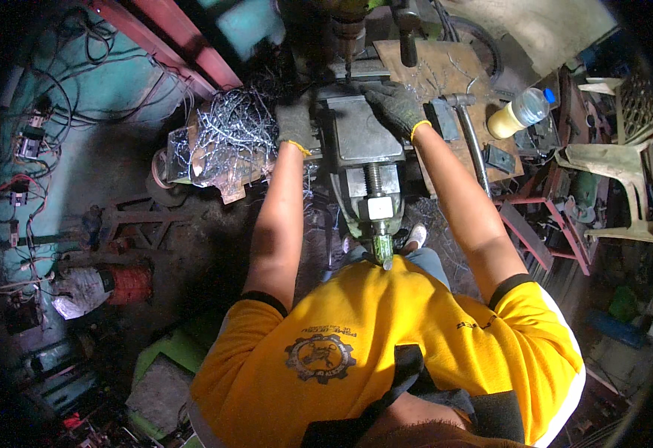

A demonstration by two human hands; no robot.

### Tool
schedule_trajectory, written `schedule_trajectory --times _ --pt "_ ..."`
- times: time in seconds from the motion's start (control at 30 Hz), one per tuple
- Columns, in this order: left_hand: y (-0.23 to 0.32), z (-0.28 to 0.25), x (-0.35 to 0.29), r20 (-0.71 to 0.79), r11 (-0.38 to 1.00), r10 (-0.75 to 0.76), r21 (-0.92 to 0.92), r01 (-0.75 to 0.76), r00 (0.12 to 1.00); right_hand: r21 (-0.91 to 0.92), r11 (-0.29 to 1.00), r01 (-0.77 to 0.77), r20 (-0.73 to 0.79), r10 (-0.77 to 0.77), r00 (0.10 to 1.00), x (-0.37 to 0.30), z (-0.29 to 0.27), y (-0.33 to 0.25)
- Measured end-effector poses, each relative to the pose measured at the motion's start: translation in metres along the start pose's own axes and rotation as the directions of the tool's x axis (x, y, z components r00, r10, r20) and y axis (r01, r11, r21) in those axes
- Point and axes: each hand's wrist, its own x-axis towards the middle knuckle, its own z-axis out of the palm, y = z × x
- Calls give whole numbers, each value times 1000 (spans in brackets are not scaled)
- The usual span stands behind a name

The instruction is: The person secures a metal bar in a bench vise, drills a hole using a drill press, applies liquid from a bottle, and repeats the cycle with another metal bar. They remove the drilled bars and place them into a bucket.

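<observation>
A heavy, grey metal machine vise (364, 134) is seen lying level, lengthwise to the body, its screw end pointed toward the torso. Its broad, flat top plate (365, 137) is smooth and rounded at the near corners. Behind it, a threaded steel screw (373, 178) is exposed, ended by a pale block (379, 207) and a green-marked stub (382, 245). Whether anything is clamped at the shadowed far end cannot be made out.

Not much room left of your L hand (297, 125), tangled metal shavings (233, 131) pile up right beside it. Drill bit (347, 66) hangs ahead btwn your hands, vise (364, 134) fills the middle. Past your R hand (395, 106), flat bar (444, 119) n hammer (470, 138) block ya; slim gap b4 the bottle (520, 112).
</observation>
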Motion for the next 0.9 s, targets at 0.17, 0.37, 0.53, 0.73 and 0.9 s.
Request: schedule_trajectory --times 0.17,0.37,0.53,0.73,0.9 --pt "-7 -17 11 311 999 -25 -24 34 950 -89 996 -14 0 14 1000 -5 -9 -9" --pt "-34 -35 24 28 993 103 -55 -101 994 541 649 -535 61 604 795 -9 -27 -30" --pt "-33 -57 24 253 980 -137 -108 169 958 406 790 -460 -118 545 830 -6 -21 -33" --pt "-18 -51 21 104 919 -199 -324 223 974 121 911 -395 35 394 918 -2 -25 -37" --pt "-33 -12 13 74 854 -191 -480 203 979 136 889 -438 11 441 898 2 -25 -40"
